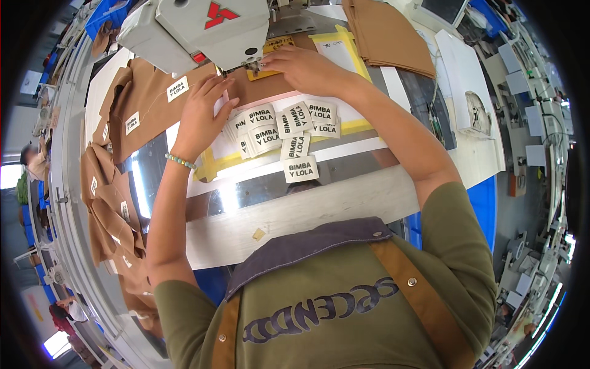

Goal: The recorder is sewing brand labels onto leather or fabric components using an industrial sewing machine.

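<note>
An industrial sewing machine head, pale grey with a red emblem, stands over brown fabric. My left hand lies on the fabric left of the needle area, fingers stretched forward and thumb apart. From the right, my right hand reaches to the presser foot, fingers extended over a yellow plate. No held thing shows in either hand; the right fingertips are partly hidden by the machine. Loose white printed labels lie in an overlapping heap between my forearms. Another white label sits on the fabric to the left.
Brown pieces with white labels hang over the table's left side. A stack of brown pieces lies at the back right, beside a yellow-taped white sheet. Tweezers-like tools and a white box-like unit are farther right.
</note>
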`<state>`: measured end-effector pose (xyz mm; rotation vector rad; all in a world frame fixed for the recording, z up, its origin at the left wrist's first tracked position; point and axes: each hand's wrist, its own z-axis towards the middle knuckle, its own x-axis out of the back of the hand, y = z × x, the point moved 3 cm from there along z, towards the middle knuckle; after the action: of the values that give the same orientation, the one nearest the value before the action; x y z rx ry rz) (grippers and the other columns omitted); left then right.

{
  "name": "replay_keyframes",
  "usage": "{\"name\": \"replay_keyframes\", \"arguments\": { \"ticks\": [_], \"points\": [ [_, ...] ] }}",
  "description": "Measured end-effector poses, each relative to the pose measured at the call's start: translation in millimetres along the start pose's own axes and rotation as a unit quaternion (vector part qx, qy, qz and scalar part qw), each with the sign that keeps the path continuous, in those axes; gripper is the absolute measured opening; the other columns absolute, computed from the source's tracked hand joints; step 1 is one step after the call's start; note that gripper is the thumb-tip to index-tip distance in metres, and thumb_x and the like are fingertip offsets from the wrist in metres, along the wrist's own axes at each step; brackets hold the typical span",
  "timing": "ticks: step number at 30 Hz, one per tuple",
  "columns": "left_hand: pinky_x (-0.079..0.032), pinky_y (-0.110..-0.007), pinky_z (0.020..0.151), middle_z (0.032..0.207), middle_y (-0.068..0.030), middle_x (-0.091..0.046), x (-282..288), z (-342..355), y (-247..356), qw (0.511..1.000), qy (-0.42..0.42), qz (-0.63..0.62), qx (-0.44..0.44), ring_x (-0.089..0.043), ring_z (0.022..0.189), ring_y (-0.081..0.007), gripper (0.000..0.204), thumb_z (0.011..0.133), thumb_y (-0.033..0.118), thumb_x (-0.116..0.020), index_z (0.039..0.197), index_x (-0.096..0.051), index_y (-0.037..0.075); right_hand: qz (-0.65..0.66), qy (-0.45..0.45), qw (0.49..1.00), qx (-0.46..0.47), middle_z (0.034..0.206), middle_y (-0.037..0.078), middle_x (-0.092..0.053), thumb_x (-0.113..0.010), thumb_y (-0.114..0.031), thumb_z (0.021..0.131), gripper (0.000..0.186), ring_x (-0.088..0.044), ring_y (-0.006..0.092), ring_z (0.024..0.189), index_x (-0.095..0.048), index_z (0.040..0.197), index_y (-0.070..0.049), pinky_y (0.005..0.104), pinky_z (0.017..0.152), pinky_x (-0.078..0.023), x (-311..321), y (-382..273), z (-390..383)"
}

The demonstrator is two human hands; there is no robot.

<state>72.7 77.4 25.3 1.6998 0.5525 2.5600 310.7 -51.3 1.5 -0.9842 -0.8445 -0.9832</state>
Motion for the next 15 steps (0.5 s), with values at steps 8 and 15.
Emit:
{"name": "replay_keyframes", "arguments": {
  "ticks": [8,15],
  "points": [
    [-0.048,-0.046,0.117,0.155,-0.0135,-0.063,-7.2,4.4,11.7,0.999,-0.032,-0.042,0.003,-0.055,0.141,-0.0369,0.048,0.099,0.021,-0.076,0.143,-0.069,0.003,0.123,-0.024,0.991,-0.043,0.155,0.007,-0.063,-0.056,-0.01,0.102,0.042,-0.055,0.0296,0.145,-0.069,0.141,-0.009,0.0427,0.122,-0.046,18.1,5.9,-17.4],
    [-0.049,-0.046,0.117,0.153,-0.0119,-0.064,-10.7,11.5,16.8,0.997,-0.038,-0.063,0.007,-0.055,0.139,-0.0386,0.044,0.1,0.021,-0.075,0.14,-0.069,0.003,0.144,0.266,0.939,-0.163,0.133,0.008,-0.076,-0.061,-0.01,0.103,0.029,-0.069,0.0288,0.125,-0.077,0.127,-0.008,0.0397,0.109,-0.053,62.3,69.6,-58.9]
  ]
}}
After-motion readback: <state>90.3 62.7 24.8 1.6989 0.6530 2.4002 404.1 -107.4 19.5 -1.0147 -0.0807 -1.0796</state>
